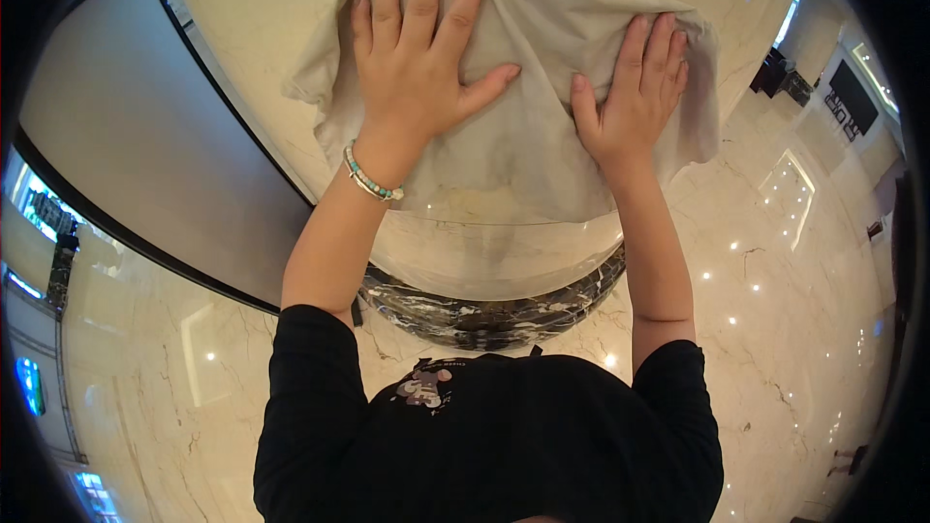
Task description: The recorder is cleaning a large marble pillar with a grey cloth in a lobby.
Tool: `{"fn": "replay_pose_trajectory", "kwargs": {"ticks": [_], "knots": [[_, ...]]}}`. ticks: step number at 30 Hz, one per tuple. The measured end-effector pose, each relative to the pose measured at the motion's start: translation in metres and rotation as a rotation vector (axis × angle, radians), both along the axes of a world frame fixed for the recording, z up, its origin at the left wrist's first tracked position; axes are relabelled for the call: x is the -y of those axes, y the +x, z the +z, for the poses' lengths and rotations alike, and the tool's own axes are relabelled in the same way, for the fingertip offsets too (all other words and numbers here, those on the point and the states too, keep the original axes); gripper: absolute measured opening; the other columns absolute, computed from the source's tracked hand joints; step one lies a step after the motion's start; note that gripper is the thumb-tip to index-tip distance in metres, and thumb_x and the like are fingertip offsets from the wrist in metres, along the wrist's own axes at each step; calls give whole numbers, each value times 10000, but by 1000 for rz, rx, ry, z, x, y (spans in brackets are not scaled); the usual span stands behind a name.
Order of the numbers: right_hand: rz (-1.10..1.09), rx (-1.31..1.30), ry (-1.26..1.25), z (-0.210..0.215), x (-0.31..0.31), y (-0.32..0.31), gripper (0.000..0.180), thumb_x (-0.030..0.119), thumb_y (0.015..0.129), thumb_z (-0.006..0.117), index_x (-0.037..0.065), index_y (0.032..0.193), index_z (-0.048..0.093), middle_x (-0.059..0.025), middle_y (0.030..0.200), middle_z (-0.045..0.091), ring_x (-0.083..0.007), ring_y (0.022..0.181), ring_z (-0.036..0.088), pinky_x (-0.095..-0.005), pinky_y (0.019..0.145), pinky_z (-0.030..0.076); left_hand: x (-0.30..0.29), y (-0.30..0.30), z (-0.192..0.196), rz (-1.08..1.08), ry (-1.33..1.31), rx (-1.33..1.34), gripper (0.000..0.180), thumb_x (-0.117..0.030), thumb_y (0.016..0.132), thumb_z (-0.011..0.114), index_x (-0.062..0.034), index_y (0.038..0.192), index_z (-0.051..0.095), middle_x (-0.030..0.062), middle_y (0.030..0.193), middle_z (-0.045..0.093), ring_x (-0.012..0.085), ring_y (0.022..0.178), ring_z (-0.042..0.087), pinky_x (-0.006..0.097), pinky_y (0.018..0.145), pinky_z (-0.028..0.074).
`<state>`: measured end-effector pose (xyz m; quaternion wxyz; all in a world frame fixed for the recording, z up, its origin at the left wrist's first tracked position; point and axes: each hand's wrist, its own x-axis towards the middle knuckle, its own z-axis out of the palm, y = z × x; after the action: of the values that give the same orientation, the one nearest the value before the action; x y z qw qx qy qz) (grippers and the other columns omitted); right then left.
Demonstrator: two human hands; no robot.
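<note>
Black shirt [542, 436] fills the bottom centre, and up we go: left hand [412, 77] spread wide, high and left of centre; right hand [632, 116] flat at upper right of centre, fingers closer, thumb out, both laid on top, gripping nothing. Beneath them, grey cloth [538, 169] across the top centre! Light, limp, hardly fragile, I'd judge, and likely to slide on that polished marble surface [242, 0]; best pinched at its rumpled left edge. Look: matte, creased, folds between the palms, darker patches low down.
</note>
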<state>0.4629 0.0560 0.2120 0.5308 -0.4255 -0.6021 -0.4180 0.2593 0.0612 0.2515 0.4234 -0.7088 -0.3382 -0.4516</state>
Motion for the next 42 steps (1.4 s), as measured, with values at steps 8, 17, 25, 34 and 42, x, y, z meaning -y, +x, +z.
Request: {"fn": "replay_pose_trajectory", "kwargs": {"ticks": [8,17,25,34,42], "knots": [[-27,34,-102,-61,6,3,724,433,740,521,32,1310,324,-214,1381,232,-403,1267,202,-527,983,169,-8,-8,-96,-4,12,119,767,-598,749,465,-66,1294,381,232,1357,282,404,1254,234,488,995,167],[-80,68,-106,-116,5,3,722,488,683,560,55,1242,414,-212,1319,341,-431,1177,330,-513,912,276,-11,-21,-154,-5,13,30,786,-611,758,445,-53,1304,352,241,1379,221,418,1275,177,515,1012,103],[-26,79,-33,1,3,3,735,458,684,556,95,1296,373,-162,1376,283,-378,1231,289,-505,929,270,-8,-9,-42,-2,32,100,804,-592,710,518,-55,1291,375,231,1366,264,417,1249,229,516,985,160],[-9,26,40,-5,-2,5,724,448,704,546,86,1303,360,-170,1375,282,-375,1241,273,-510,938,257,-12,-5,-36,-67,103,126,733,-564,693,540,-95,1249,445,194,1343,328,387,1225,292,518,952,216],[-30,62,-143,-155,6,13,742,483,732,526,34,1294,345,-227,1353,278,-441,1203,291,-519,933,258,-7,-20,-191,-28,-54,66,659,-581,729,520,-129,1206,479,194,1325,345,394,1235,268,555,911,244]]}}
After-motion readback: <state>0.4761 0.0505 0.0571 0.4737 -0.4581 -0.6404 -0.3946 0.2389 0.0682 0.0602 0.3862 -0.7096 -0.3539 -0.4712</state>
